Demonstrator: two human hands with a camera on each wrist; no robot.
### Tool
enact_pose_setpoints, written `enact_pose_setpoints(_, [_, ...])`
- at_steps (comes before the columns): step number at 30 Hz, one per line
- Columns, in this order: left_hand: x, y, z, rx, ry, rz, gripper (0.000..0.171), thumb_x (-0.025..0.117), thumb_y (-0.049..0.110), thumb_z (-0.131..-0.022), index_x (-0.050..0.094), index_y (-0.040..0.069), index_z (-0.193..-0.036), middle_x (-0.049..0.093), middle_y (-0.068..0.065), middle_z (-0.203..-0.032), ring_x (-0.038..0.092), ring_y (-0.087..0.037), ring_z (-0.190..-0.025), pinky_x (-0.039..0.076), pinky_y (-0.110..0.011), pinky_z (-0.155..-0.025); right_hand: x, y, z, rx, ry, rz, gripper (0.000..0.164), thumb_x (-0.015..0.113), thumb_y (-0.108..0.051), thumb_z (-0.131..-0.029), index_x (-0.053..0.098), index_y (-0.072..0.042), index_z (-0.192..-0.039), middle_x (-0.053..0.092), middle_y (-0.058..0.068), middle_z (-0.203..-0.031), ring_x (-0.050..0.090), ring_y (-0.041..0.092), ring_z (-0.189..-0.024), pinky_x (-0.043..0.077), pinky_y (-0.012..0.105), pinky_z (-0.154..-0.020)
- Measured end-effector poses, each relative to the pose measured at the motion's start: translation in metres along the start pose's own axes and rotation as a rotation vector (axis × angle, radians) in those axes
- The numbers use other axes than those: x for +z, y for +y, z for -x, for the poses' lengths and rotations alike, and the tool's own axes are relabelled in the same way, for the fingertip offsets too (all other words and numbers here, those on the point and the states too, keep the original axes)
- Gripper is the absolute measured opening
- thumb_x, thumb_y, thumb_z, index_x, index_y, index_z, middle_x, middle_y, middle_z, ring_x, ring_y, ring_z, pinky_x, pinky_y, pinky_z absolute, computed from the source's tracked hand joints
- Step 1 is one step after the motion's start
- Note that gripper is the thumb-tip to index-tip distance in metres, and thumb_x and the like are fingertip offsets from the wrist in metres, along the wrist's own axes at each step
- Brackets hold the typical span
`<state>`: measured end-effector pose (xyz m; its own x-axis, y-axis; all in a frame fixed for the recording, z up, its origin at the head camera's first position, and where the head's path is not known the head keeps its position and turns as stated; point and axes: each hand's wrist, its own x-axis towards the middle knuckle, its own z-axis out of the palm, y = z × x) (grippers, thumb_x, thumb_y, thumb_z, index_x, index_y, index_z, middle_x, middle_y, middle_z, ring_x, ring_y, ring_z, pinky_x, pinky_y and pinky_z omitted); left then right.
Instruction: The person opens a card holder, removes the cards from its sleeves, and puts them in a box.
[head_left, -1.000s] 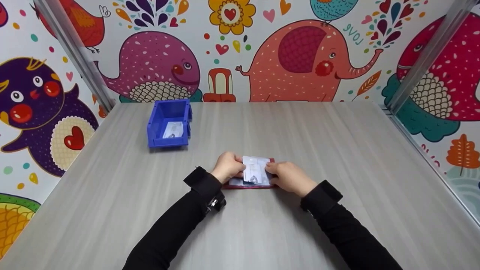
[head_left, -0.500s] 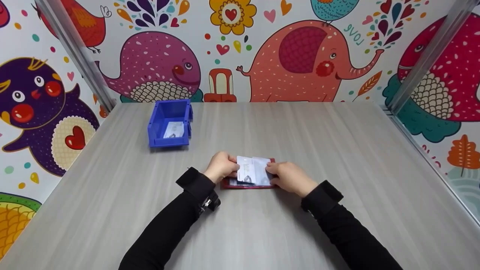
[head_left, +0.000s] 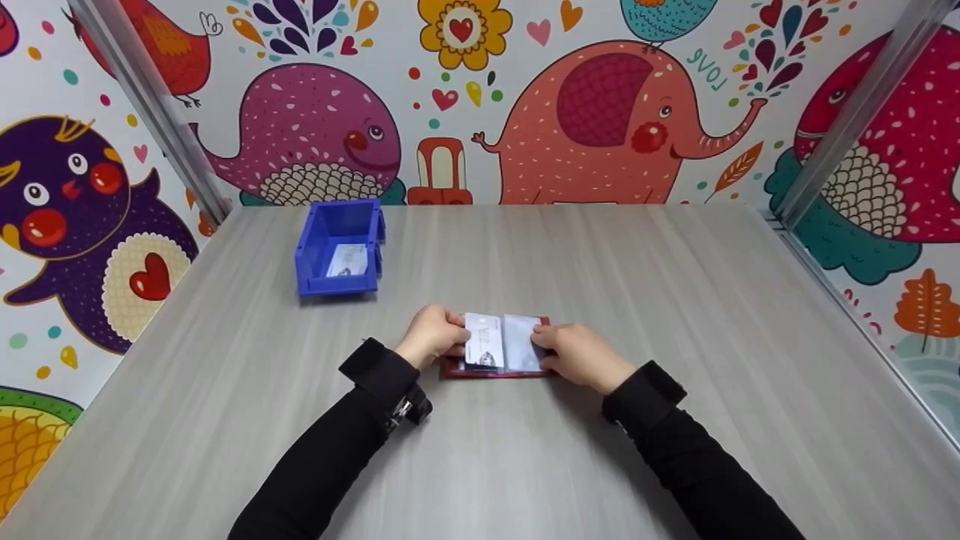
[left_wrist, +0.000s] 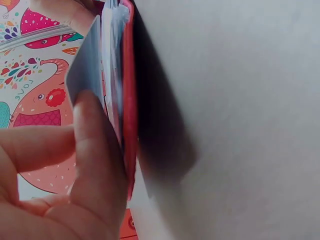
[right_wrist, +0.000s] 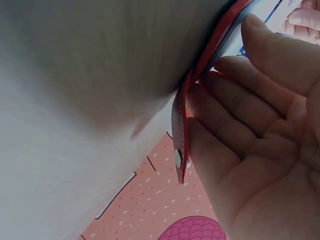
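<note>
An opened red card holder (head_left: 495, 375) with clear plastic sleeves (head_left: 523, 343) lies on the table in the head view. My left hand (head_left: 431, 334) pinches a white printed card (head_left: 484, 341) by its left edge, over the holder's left half. In the left wrist view the card (left_wrist: 86, 62) stands slightly apart from the sleeves and red cover (left_wrist: 130, 100). My right hand (head_left: 581, 352) grips the holder's right side, its thumb on the sleeves. A red strap with a metal snap (right_wrist: 178, 156) sticks out beside the fingers in the right wrist view.
Further back on the left of the wood-grain table (head_left: 637, 270) stands a blue plastic bin (head_left: 336, 285). Another white card (head_left: 348, 260) lies in it. Cartoon-printed walls border the table at the back and sides.
My left hand has moved left with the white card, sliding it from over the right-hand sleeve to the holder's left half. My right hand has stayed in place.
</note>
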<state>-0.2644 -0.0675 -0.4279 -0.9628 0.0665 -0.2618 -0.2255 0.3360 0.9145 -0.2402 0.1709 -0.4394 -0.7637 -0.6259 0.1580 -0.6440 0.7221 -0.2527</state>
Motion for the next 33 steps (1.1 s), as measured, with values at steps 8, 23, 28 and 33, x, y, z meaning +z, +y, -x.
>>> enact_pose_setpoints(8, [-0.008, -0.003, 0.001, 0.016, -0.004, 0.023, 0.024, 0.061, -0.013, -0.081, 0.061, -0.016, -0.105, 0.062, -0.015, -0.091, 0.061, -0.016, -0.064, 0.056, -0.023, -0.059, 0.001, 0.001, 0.001, -0.006, 0.010, -0.010, 0.013, 0.073, 0.003, -0.082, 0.069, 0.000, -0.094, 0.066, 0.021, -0.120, 0.065, 0.037, -0.107, 0.053, 0.045, -0.086])
enact_pose_setpoints(23, [-0.026, -0.005, 0.007, 0.002, -0.004, 0.048, 0.022, 0.060, -0.012, -0.083, 0.058, -0.016, -0.104, 0.058, -0.013, -0.089, 0.061, -0.019, -0.069, 0.057, -0.026, -0.063, 0.000, -0.001, 0.000, 0.013, -0.012, -0.015, 0.010, 0.074, 0.000, -0.084, 0.068, 0.000, -0.092, 0.065, 0.021, -0.122, 0.065, 0.038, -0.106, 0.053, 0.045, -0.086])
enact_pose_setpoints(28, [-0.037, -0.006, 0.004, -0.006, 0.016, 0.049, 0.024, 0.059, -0.010, -0.085, 0.057, -0.018, -0.108, 0.057, -0.014, -0.090, 0.060, -0.019, -0.070, 0.057, -0.027, -0.066, 0.001, 0.001, 0.000, 0.005, -0.005, -0.007, 0.010, 0.074, -0.001, -0.083, 0.066, -0.002, -0.088, 0.065, 0.021, -0.122, 0.065, 0.038, -0.104, 0.054, 0.044, -0.083])
enact_pose_setpoints(33, [-0.057, -0.008, 0.001, 0.019, 0.054, 0.082, 0.029, 0.057, -0.011, -0.085, 0.055, -0.021, -0.112, 0.058, -0.017, -0.095, 0.060, -0.017, -0.070, 0.056, -0.026, -0.063, 0.000, 0.001, 0.000, 0.016, -0.010, -0.003, 0.013, 0.073, 0.000, -0.084, 0.070, -0.001, -0.097, 0.065, 0.021, -0.123, 0.065, 0.038, -0.106, 0.054, 0.044, -0.084])
